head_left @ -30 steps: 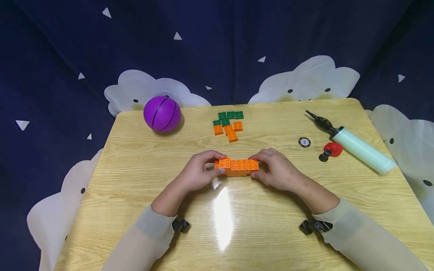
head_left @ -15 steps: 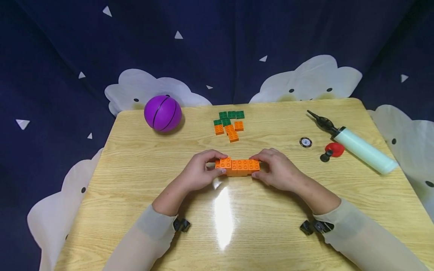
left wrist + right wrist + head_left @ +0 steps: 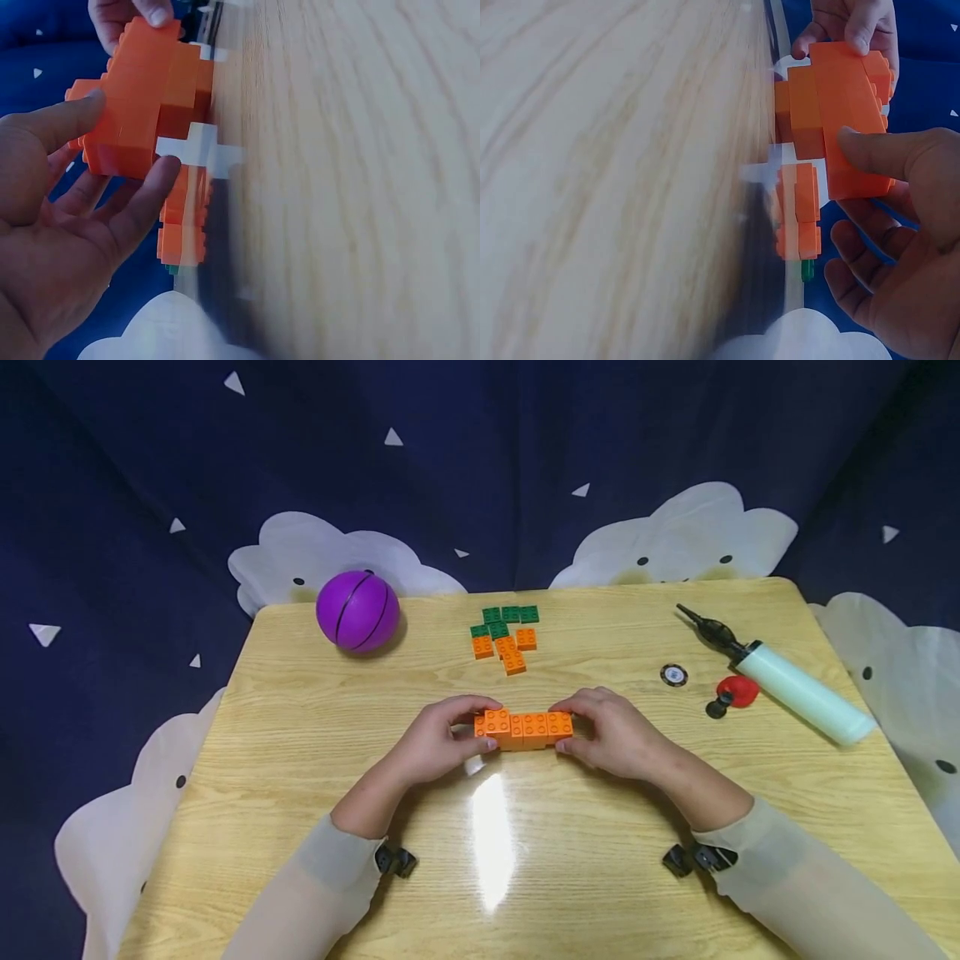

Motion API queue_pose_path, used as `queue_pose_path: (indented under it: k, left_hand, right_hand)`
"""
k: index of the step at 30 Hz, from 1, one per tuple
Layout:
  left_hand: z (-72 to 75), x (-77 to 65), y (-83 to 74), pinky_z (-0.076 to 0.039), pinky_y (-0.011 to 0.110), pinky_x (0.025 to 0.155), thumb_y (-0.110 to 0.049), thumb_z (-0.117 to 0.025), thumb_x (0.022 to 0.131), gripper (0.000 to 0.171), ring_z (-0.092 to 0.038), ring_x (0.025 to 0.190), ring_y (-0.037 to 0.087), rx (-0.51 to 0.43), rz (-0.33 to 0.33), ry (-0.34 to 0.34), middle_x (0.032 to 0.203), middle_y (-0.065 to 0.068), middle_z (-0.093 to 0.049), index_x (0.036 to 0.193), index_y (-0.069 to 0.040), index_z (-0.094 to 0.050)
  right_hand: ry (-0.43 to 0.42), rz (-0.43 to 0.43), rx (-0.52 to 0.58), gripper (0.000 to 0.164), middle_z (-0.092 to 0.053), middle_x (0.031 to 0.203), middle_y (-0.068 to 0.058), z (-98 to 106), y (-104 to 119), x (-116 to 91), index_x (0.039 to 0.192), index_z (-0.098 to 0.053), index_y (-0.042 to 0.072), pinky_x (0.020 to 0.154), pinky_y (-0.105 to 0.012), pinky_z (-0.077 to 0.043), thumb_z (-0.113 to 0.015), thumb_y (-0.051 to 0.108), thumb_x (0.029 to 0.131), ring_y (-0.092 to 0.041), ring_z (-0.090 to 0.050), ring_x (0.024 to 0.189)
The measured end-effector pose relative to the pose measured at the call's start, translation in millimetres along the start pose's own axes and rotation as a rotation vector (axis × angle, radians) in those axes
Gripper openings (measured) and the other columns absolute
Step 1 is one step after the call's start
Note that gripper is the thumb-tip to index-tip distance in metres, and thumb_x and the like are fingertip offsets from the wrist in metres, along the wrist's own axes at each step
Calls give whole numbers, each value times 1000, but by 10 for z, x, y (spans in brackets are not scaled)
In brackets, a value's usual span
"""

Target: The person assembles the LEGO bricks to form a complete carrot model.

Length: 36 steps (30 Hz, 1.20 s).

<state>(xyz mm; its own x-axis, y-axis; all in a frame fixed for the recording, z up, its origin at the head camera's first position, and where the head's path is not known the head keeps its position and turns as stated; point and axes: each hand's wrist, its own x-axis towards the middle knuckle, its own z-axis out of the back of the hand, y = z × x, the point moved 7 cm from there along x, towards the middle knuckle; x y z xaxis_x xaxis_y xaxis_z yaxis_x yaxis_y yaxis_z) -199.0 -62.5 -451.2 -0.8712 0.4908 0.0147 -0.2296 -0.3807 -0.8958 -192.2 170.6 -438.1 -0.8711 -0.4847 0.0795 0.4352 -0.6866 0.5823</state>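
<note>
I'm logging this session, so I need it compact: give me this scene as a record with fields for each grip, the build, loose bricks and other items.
Left grip: holds build's left end
Right grip: holds its right end
Build: orange bricks joined, one raised near left end
Loose: green bricks, orange bricks, beyond build
Left: purple ball
Right: pump, chip, red item
Surface: wooden table

No legible lettering or numbers, the central mark (image 3: 675, 675) on the round chip (image 3: 673, 674) too small and blurred
</note>
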Motion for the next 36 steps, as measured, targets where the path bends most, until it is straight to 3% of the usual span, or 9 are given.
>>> queue_pose_path:
  k: [6, 11, 16, 22, 26, 36]
  left_hand:
    - [42, 11, -5, -56, 42, 98, -12, -84, 89, 46, -63, 122, 19, -52, -2, 61, 134, -3, -66, 133, -16, -69]
    - [174, 52, -33, -51, 49, 104, -12, -80, 92, 50, -63, 123, 30, -158, -8, 98, 133, 14, -65, 138, -2, -62]
    - [320, 162, -10, -52, 49, 102, -10, -78, 94, 44, -64, 120, 35, -186, -8, 43, 130, 24, -64, 135, -2, -64]
    - [431, 321, 80, -53, 46, 100, -12, -77, 95, 37, -65, 117, 28, -121, 20, -49, 131, 18, -66, 130, -6, -67]
    - [474, 418, 161, -55, 44, 95, -14, -76, 96, 39, -66, 113, 28, -84, 39, -78, 132, 18, -65, 132, -3, -66]
    - [543, 614, 350, -56, 39, 80, -21, -78, 95, 40, -66, 107, 24, -7, 122, -148, 128, 10, -67, 131, -7, -66]
  right_hand:
    - [7, -8, 8, 48, -69, 123, -5, 6, -3, 8, 127, -71, 12, 105, -51, -46, -88, 24, 84, -28, -61, 118]
    - [2, -3, 6, 48, -69, 125, -7, 6, 2, 0, 128, -71, 12, 106, -52, -46, -88, 23, 84, -30, -60, 120]
    - [3, -1, 3, 48, -69, 124, -6, 8, 6, -3, 128, -71, 12, 105, -51, -46, -87, 25, 85, -29, -60, 119]
    - [7, -6, 8, 48, -69, 124, -5, 8, 3, -11, 128, -71, 12, 106, -50, -46, -87, 26, 85, -28, -60, 120]
    - [9, -13, 9, 49, -69, 125, -6, 8, 2, -16, 128, -71, 12, 106, -50, -46, -87, 25, 85, -28, -60, 120]
    - [5, -17, 7, 48, -69, 125, -5, 4, 16, -21, 128, -71, 12, 104, -50, -47, -87, 25, 85, -27, -60, 118]
